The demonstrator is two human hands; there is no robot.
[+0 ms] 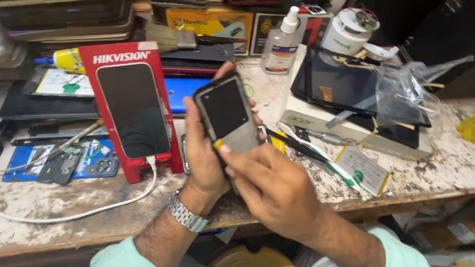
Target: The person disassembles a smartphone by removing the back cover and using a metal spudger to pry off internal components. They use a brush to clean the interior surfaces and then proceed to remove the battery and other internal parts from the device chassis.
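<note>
My left hand (pixel 202 152) grips a small dark phone (pixel 226 115) upright above the workbench, fingers wrapped round its edges. The phone has a black screen and a grey lower part. My right hand (pixel 272 187) is at the phone's bottom edge, its thumb and fingertips pressing on the grey part next to a small yellow piece (pixel 217 144). A metal watch (pixel 186 213) sits on my left wrist.
A larger phone (pixel 134 110) leans in a red stand (pixel 161 161) with a white cable (pixel 76 214) plugged in. A spray bottle (pixel 281 42), brush (pixel 178 39), black tablet under plastic wrap (pixel 351 83), white box (pixel 326 127) and phone parts (pixel 61 162) crowd the worn bench (pixel 451 166).
</note>
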